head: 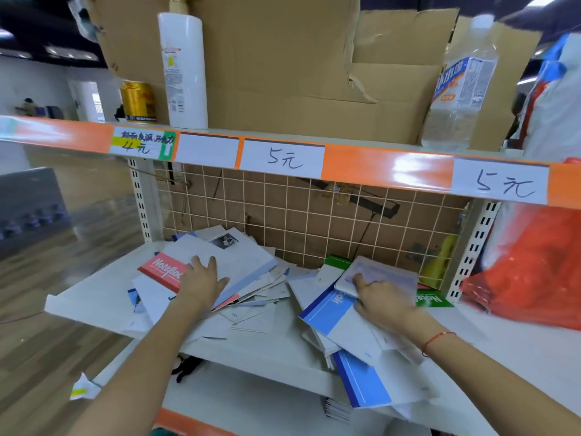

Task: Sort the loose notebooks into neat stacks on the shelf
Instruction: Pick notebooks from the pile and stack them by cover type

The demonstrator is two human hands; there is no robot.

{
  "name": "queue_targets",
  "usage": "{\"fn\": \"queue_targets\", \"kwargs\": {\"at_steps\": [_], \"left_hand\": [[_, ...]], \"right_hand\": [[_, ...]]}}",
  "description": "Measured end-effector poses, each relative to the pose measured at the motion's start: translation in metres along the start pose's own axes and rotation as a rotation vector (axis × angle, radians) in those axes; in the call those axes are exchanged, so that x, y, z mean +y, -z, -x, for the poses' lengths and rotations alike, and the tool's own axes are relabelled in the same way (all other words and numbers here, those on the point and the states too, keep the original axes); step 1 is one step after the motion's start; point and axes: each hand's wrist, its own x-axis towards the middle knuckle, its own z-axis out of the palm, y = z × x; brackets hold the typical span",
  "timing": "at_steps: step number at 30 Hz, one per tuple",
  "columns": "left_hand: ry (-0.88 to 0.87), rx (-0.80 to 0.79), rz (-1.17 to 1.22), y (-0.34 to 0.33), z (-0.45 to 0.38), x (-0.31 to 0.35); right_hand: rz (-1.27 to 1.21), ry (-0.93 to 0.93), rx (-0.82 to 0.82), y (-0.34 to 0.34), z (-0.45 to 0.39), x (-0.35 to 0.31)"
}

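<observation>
At your far left the room opens onto a wood-grain floor [47, 278] with a pale wall behind it, all blurred. The white shelf [94, 297] in front of you is flat, smooth metal, backed by a cream wire grid [314, 215] over brown board. On its left half lies a loose heap of notebooks [251, 278], thin and rectangular with pale covers, fanned at all angles; a red notebook [163, 272] with white lettering pokes out at the heap's left side. Your left hand [202, 281] rests flat on top of this heap, fingers straight and spread, gripping nothing.

Above, the orange shelf edge carries paper price tags [283, 157]. On the upper shelf stand a gold can [138, 102], a tall white bottle [185, 70], a torn cardboard box [283, 58] and a clear plastic bottle [462, 89].

To the right lies a second pile with a blue-and-white notebook [330, 313] on top and a green notebook [434, 298] behind it. Your right hand [383, 300] lies on this pile, fingers bent, the fingertips pressing the edge of a small pale notebook [380, 272]; you cannot tell whether it is truly gripped. At the far right a crinkled orange plastic bag [534, 262] sits on the shelf.
</observation>
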Motion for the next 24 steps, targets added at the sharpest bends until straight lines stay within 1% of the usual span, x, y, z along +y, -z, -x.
{"fn": "queue_targets", "kwargs": {"at_steps": [3, 5, 9, 12, 16, 20, 24], "left_hand": [[-0.05, -0.04, -0.066, 0.001, -0.001, -0.005], [-0.065, -0.079, -0.026, 0.005, 0.0, -0.01], [-0.083, -0.162, 0.089, 0.013, -0.001, -0.024], [-0.113, -0.204, 0.174, 0.019, 0.004, -0.025], [-0.182, -0.188, 0.073, 0.026, 0.007, -0.015], [-0.21, -0.257, -0.051, 0.022, 0.006, -0.005], [-0.226, -0.184, -0.124, 0.017, 0.009, -0.004]], "right_hand": [[-0.082, -0.025, 0.046, -0.004, 0.001, -0.005], [-0.077, -0.025, 0.035, -0.005, 0.0, -0.004], [0.041, 0.028, -0.044, 0.0, -0.001, -0.002], [0.108, 0.044, -0.028, 0.001, 0.002, -0.005], [0.105, -0.069, 0.044, -0.012, 0.003, -0.006], [0.092, -0.095, 0.105, -0.012, 0.004, -0.002], [0.132, -0.089, 0.188, -0.005, 0.01, 0.006]]}}
